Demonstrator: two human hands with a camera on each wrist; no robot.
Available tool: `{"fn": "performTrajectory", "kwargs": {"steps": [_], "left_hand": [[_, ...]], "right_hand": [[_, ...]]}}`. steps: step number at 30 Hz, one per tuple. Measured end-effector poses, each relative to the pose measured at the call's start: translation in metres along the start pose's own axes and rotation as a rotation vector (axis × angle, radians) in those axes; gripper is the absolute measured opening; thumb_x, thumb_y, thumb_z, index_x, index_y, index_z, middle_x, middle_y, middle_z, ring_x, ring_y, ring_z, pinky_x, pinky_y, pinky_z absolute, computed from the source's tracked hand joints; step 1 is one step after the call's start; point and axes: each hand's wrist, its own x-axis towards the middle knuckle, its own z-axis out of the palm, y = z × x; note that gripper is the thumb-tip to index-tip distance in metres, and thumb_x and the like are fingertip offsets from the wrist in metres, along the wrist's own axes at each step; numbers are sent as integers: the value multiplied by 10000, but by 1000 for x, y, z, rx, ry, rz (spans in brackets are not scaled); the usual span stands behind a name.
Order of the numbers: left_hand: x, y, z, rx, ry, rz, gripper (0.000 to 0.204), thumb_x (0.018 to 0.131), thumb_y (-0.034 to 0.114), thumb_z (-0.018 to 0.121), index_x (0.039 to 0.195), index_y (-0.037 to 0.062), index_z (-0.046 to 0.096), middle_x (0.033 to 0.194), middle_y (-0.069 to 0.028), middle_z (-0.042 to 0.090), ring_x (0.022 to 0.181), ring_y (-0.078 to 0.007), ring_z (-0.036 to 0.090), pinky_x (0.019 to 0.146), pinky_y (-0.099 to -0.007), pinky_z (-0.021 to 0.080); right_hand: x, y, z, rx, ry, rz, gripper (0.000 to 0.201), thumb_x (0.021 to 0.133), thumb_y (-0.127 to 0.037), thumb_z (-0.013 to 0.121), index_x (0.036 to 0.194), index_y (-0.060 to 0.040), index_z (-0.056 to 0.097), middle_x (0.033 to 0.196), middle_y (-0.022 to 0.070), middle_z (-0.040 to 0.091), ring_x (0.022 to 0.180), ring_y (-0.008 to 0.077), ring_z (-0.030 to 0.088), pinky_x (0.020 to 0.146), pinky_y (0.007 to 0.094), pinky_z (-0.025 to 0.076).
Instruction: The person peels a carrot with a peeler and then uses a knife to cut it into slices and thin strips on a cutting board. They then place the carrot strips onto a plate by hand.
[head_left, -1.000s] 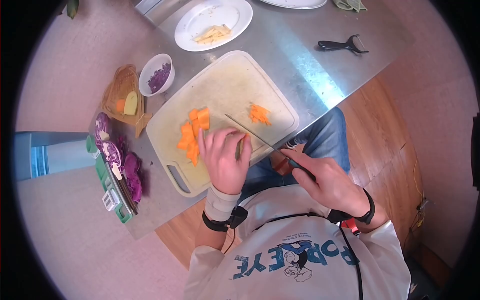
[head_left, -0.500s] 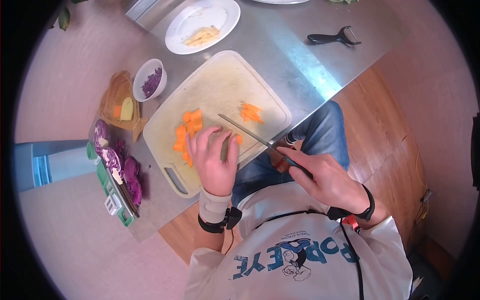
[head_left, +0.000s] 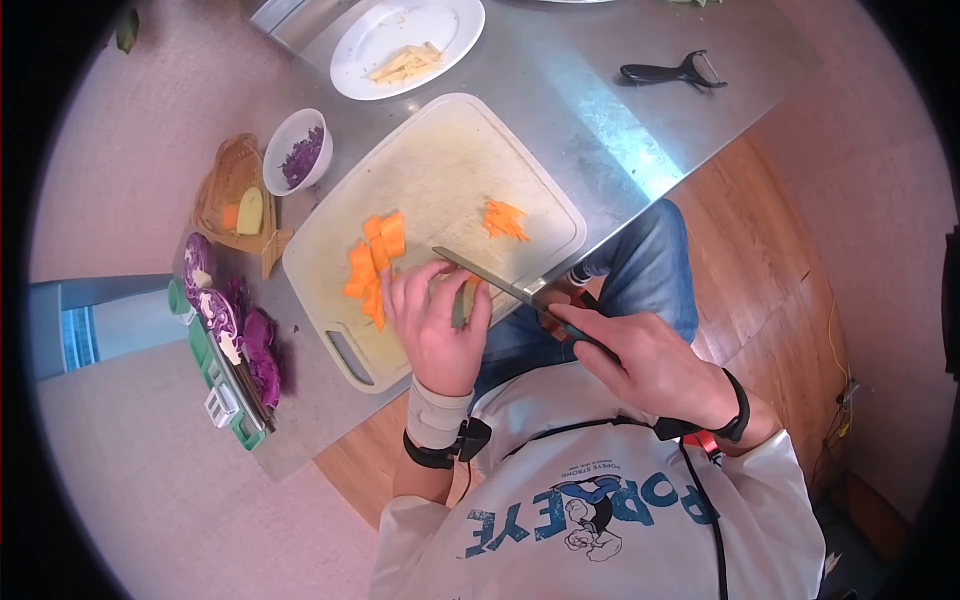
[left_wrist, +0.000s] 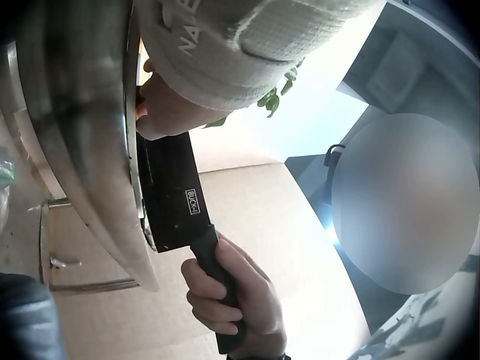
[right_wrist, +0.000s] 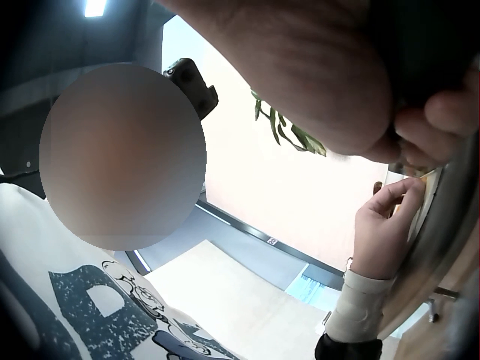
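My left hand (head_left: 440, 325) rests over the near part of the white cutting board (head_left: 450, 150), fingers bent around a carrot piece (head_left: 471, 288) that they mostly cover. In my right hand (head_left: 645, 365) I grip the dark handle of a broad kitchen knife (head_left: 492, 281). Its blade lies just beyond the left fingertips, slanting across the board. The left wrist view shows the wide black blade (left_wrist: 174, 196) beside the left hand. Thick carrot chunks (head_left: 373, 262) sit left of the blade, and a small pile of carrot strips (head_left: 505, 220) lies to its right.
Behind the board stand a plate with pale strips (head_left: 350, 60) and a white bowl (head_left: 270, 165) of shredded purple cabbage. A wicker basket (head_left: 212, 205) and cut purple cabbage (head_left: 222, 318) are at left. A black peeler (head_left: 655, 73) lies near the table's right edge.
The knife has shifted toward me and closer to the left fingertips, its blade now angled differently. My left hand has moved slightly right. The carrot chunks and strips stay in place on the board.
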Motion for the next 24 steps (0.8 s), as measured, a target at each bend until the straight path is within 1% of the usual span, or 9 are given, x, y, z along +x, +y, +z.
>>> {"fn": "performTrajectory", "kwargs": {"steps": [2,4,8,10,11,13,17,19,24], "left_hand": [[1,1,0,-6,11,-7,229,803,92,832,1012,83,739,1137,-66,676,1133,-310,621,1218,-593,306],[5,3,-1,-18,14,21,247,803,93,844,1023,102,733,1089,-51,680,1056,-283,634,1203,-584,335],[7,6,-2,-38,10,5,229,808,86,838,1009,100,729,1025,-46,691,1030,-280,635,1197,-572,340],[2,3,-3,-108,-15,-37,182,828,75,823,980,108,729,960,-32,694,1011,-274,634,1196,-562,339],[0,4,-5,-110,-20,-34,182,828,75,823,980,108,729,960,-32,694,1011,-274,634,1196,-562,339],[-1,4,-10,-127,4,-97,148,849,69,809,965,116,730,910,-19,691,996,-266,633,1199,-552,337],[-3,-1,-11,-104,-19,-93,139,862,76,803,981,120,747,942,-17,695,1009,-260,633,1198,-552,335],[-3,-3,-8,2,-5,-27,159,859,94,809,1011,125,772,985,-15,694,1021,-260,631,1191,-557,339],[-2,0,-13,30,-21,-15,202,840,100,813,1039,126,788,1017,-16,685,1027,-264,628,1191,-568,339]], "right_hand": [[0,-1,1,6,-19,24,418,1001,-96,628,1398,33,617,851,253,707,806,439,701,736,492,550],[0,0,1,11,25,-13,418,1001,-96,626,1395,41,615,855,253,708,798,434,703,729,487,550],[0,6,4,41,74,-62,416,1001,-96,625,1391,50,616,857,254,706,797,433,704,731,486,548],[-1,4,0,35,42,-31,415,1001,-94,626,1386,58,617,857,257,702,791,432,701,724,489,540],[-2,5,1,37,46,-27,415,1001,-94,626,1386,58,617,857,257,702,791,432,701,724,489,540],[-2,8,3,42,60,-54,415,1001,-93,627,1388,57,616,846,255,698,788,433,697,718,490,534],[-3,4,-1,34,34,-23,416,1002,-92,627,1391,55,615,843,254,695,786,433,694,713,491,529],[-3,1,-3,2,19,-14,416,1002,-88,624,1393,53,614,831,252,694,784,434,694,718,491,531],[-5,2,-5,0,22,-16,415,1002,-91,624,1393,48,616,825,254,699,781,436,694,723,493,535]]}}
